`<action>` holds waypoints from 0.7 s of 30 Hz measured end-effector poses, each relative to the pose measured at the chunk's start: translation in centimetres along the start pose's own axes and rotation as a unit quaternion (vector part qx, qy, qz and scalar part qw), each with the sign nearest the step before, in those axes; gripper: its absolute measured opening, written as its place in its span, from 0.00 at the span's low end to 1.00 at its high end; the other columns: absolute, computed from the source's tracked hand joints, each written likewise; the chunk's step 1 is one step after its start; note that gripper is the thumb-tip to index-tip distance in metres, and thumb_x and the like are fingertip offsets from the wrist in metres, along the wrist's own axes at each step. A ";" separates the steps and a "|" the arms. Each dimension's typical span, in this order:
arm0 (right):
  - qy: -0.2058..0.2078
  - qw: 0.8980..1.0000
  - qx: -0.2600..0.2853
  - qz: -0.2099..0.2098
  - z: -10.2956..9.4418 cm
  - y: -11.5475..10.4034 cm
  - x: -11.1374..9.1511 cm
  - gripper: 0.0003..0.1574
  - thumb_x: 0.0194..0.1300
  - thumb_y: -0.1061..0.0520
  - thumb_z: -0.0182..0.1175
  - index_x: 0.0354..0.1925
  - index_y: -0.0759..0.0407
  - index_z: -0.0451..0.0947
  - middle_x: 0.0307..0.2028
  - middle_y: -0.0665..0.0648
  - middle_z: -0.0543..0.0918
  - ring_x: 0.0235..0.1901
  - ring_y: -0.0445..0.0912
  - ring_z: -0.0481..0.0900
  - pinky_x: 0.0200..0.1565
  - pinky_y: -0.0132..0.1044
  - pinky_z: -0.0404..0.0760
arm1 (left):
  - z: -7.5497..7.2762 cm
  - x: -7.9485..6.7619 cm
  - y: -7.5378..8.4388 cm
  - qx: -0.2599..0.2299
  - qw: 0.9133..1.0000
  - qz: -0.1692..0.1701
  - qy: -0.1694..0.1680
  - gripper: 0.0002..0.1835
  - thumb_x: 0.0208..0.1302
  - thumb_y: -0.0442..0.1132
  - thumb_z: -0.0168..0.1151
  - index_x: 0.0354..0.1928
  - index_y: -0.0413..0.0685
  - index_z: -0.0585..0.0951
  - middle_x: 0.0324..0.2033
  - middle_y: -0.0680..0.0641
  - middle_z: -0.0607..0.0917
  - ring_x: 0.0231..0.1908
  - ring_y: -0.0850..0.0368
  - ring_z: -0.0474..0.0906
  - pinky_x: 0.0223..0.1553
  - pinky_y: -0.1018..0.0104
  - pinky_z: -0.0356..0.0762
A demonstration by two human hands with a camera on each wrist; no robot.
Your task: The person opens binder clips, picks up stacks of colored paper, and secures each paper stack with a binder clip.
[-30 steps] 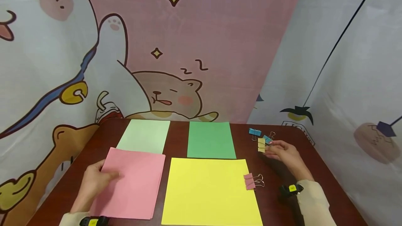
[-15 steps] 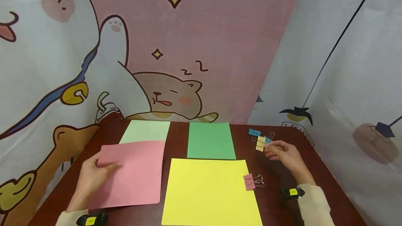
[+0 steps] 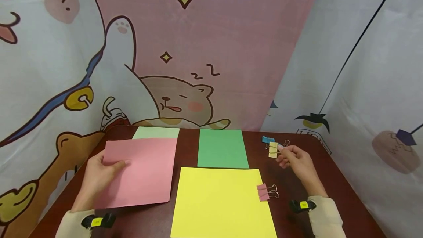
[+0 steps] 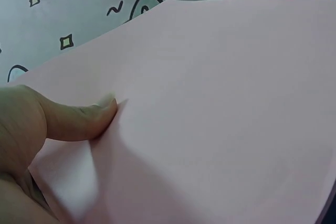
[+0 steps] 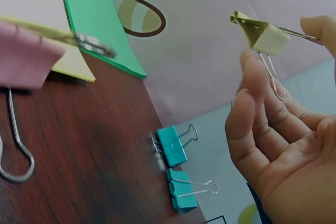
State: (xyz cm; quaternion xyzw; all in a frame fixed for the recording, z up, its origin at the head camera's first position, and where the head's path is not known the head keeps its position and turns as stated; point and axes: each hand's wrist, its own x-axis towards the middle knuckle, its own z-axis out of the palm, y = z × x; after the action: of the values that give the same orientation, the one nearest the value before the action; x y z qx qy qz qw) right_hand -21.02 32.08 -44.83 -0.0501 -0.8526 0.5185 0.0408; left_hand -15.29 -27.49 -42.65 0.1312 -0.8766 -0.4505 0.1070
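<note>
Done: a pink binder clip [image 3: 263, 192] on the yellow paper [image 3: 221, 205]. Seemingly unclipped: pink paper [image 3: 148, 172] left of it, gripped by the left hand [image 3: 99, 177]. Beyond its far-right corner, the right hand [image 3: 299, 162] pinches a yellow binder clip [image 3: 273, 150].

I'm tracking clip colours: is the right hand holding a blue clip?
No, the right hand pinches a yellow binder clip, while the blue clips lie on the table.

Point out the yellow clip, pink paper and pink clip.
Yellow clip [image 5: 274, 41], right wrist view: side of its body.
Pink paper [image 3: 147, 172], head view: middle of its face.
Pink clip [image 3: 263, 193], head view: its pink body.
</note>
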 end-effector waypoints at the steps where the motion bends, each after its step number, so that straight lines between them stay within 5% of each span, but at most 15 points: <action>1: 0.003 1.000 0.000 0.000 0.1 -0.1 -0.1 0.39 0.72 0.28 0.57 0.52 0.62 0.75 0.38 0.59 0.88 0.35 0.51 0.85 0.41 0.39 0.86 | 0.0 0.1 0.2 -0.002 1.000 0.002 0.000 0.32 0.61 0.51 0.77 0.61 0.41 0.79 0.56 0.34 0.83 0.45 0.43 0.77 0.40 0.59 0.73; 21: 0.010 0.999 0.034 -0.039 2.9 -2.5 -1.1 0.31 0.72 0.33 0.60 0.49 0.59 0.76 0.29 0.57 0.85 0.29 0.51 0.82 0.38 0.41 0.85 | 3.5 1.3 5.2 -0.101 0.995 0.023 -0.011 0.33 0.58 0.51 0.79 0.61 0.42 0.79 0.53 0.38 0.84 0.40 0.49 0.77 0.38 0.63 0.78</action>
State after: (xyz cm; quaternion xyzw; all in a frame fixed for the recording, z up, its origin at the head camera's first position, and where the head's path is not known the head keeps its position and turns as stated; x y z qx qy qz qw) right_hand -20.41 28.29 -43.99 -0.0208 -0.8351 0.5450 0.0715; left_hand -18.28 -22.35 -40.31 0.0947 -0.8307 -0.5352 0.1204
